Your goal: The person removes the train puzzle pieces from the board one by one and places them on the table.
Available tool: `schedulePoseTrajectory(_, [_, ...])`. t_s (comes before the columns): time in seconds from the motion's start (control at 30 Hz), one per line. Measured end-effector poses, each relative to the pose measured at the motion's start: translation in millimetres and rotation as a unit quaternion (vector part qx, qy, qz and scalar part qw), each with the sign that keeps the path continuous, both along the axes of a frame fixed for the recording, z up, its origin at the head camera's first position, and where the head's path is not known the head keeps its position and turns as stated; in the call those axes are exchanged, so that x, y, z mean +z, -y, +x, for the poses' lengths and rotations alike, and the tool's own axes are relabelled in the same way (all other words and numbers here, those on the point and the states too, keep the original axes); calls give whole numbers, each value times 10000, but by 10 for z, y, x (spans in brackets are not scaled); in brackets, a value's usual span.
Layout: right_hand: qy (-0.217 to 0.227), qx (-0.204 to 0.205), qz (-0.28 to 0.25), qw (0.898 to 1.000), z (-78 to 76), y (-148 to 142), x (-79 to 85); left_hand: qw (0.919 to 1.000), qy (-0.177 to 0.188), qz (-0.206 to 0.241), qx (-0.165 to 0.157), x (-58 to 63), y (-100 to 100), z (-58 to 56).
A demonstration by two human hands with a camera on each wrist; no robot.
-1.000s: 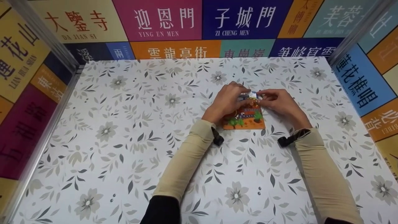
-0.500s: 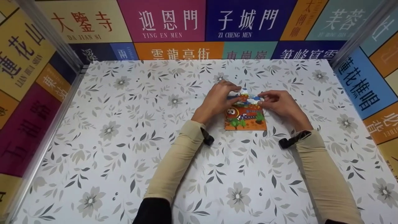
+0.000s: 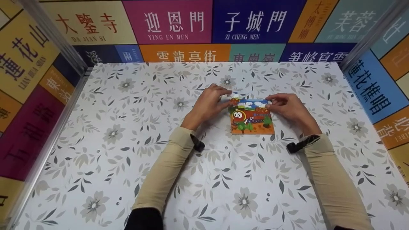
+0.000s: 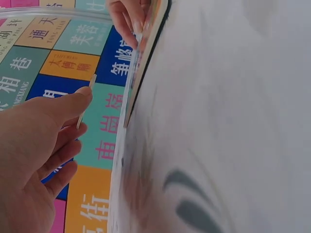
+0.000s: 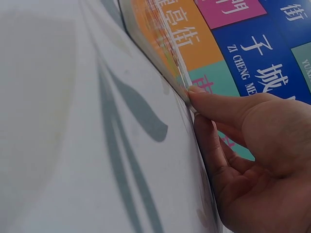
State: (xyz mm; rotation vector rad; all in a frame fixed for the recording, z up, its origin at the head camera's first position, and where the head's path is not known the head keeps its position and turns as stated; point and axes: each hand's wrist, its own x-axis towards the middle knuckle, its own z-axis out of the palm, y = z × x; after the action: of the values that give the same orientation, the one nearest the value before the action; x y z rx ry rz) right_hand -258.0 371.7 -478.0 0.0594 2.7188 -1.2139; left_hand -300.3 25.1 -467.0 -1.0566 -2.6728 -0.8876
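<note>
A small square picture puzzle (image 3: 252, 123) lies on the patterned tabletop, printed with a red smiling train, green plants, orange ground and a cloudy blue sky. My left hand (image 3: 208, 104) is at its upper left corner, pinching a thin puzzle piece (image 3: 234, 101) between thumb and forefinger. In the left wrist view this puzzle piece (image 4: 93, 80) appears edge-on, raised apart from the puzzle. My right hand (image 3: 287, 104) holds the puzzle's upper right corner. From the right wrist, the thumb (image 5: 214, 103) lies at the puzzle's edge (image 5: 158, 58) with the forefinger just below.
White cloth with grey flowers and leaves covers the table (image 3: 127, 166). Colourful panels (image 3: 179, 22) with large Chinese characters stand along the back and both sides. Metal posts (image 3: 361, 41) mark the rear corners. Each wrist carries a black camera mount (image 3: 198, 146).
My left hand has moved left from the puzzle's upper right area, carrying the puzzle piece and uncovering the train. The right hand stays at the corner.
</note>
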Motion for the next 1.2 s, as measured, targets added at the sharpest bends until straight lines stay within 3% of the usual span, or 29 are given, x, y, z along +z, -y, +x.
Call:
schedulePoseTrajectory(0.5, [11,-48,152,9999,8,8,-17,9994,160,-312,70,-69,360,23])
schedulePoseTrajectory(1.2, [-45,38,167,9998,-3,1,-7,9938,740,-673,484,-82,345,-15])
